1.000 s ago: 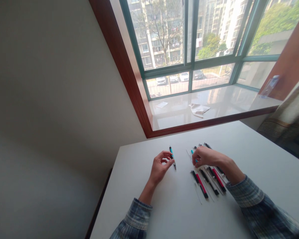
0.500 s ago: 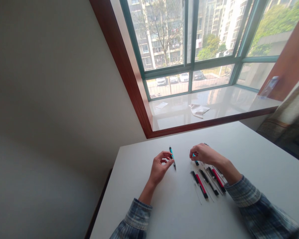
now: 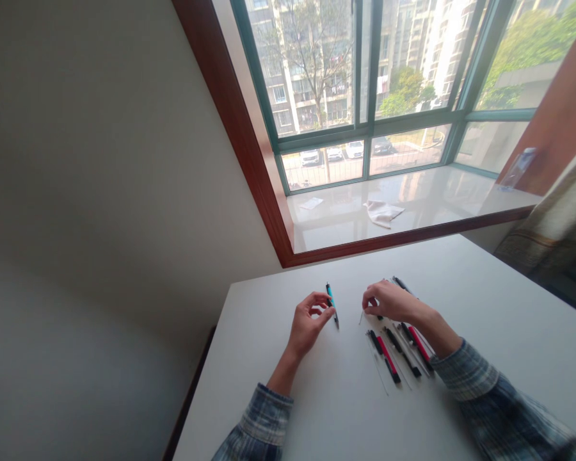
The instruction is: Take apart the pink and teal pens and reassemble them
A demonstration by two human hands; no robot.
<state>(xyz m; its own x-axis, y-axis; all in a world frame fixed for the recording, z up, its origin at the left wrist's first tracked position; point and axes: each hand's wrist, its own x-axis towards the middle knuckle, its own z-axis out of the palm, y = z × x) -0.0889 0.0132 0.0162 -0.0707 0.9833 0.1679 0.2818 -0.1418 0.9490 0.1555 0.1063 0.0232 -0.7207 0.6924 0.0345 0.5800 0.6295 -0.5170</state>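
My left hand (image 3: 310,323) is curled around the upper half of a black and turquoise pen (image 3: 331,294), thumb and forefinger closed on it; the metal tip points down toward the table. To the right, my right hand (image 3: 386,299) is bent with its fingertips pinched together. A thin, pale pen refill (image 3: 361,317) sticks out below them. Under that palm, a black pen part (image 3: 379,317) is mostly hidden. In front of the right wrist lie black pen barrels (image 3: 403,351), a red and black barrel (image 3: 388,360) and several slim refills (image 3: 381,374).
A white table (image 3: 249,384) carries the pen parts. Another dark pen piece (image 3: 402,283) lies behind my right hand. Beyond the table's far edge, a window ledge holds a crumpled white cloth (image 3: 383,213) and a clear bottle (image 3: 519,169). A wall stands on the left.
My right hand has shifted slightly left and nearer, and the refill end now shows under its fingertips. The turquoise part beneath it is now covered. My left hand is still.
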